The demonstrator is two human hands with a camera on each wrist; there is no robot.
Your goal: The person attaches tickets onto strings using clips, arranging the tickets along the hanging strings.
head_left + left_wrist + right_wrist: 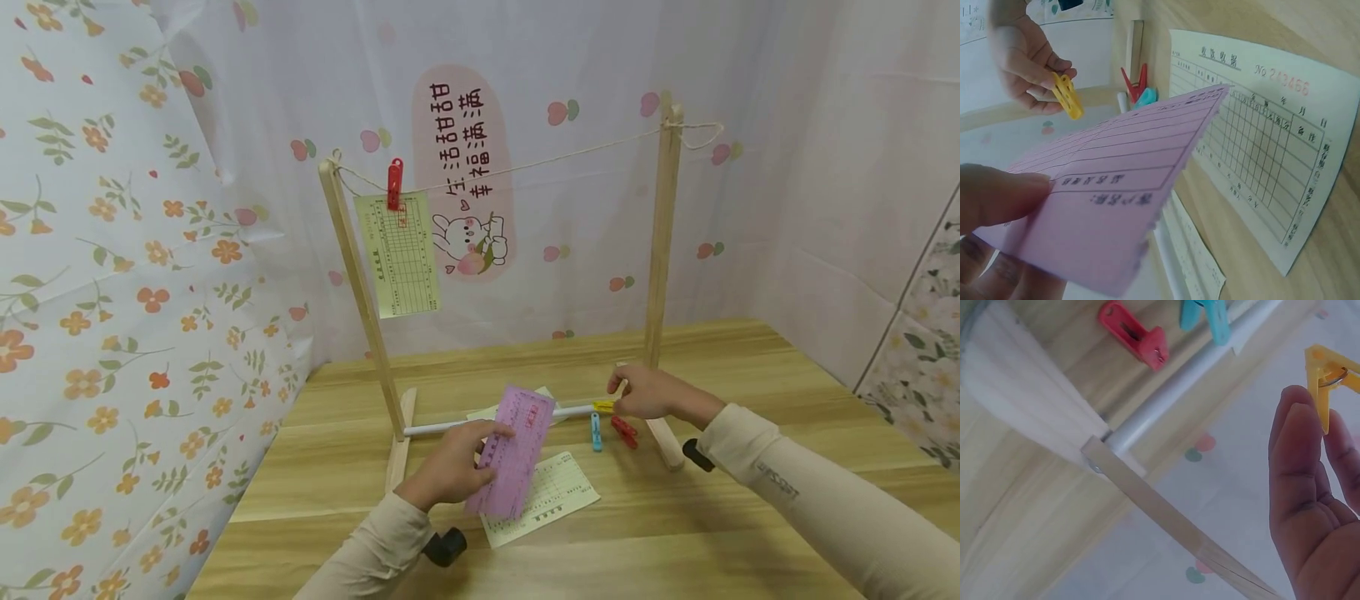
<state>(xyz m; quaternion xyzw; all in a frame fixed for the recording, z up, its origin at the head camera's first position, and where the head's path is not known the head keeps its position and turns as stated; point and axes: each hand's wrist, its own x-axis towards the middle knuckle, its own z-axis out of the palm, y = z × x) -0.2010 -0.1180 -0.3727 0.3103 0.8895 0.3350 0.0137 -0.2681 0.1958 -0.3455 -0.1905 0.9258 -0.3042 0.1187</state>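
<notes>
A pink receipt slip (pixel 517 450) is pinched between the thumb and fingers of my left hand (pixel 453 462), tilted above the table. My right hand (pixel 647 393) pinches a yellow clothespin (pixel 1067 95) by one end, over the right part of the rack. Below that hand lie a blue clothespin (pixel 596 432) and a red clothespin (pixel 624 432). Under the pink slip a pale yellow-green receipt (pixel 566 492) lies flat, partly covered in the head view. Another receipt hangs from the string (pixel 570 158), held by a red clothespin (pixel 394 185).
The rack has a left wooden post (pixel 363 308), a right wooden post (pixel 663 242) and a white rod (pixel 435 427) low between them. Behind the rod another pale slip (pixel 483 413) lies on the wooden table (pixel 712 533). Printed cloth (pixel 600 50) stands behind.
</notes>
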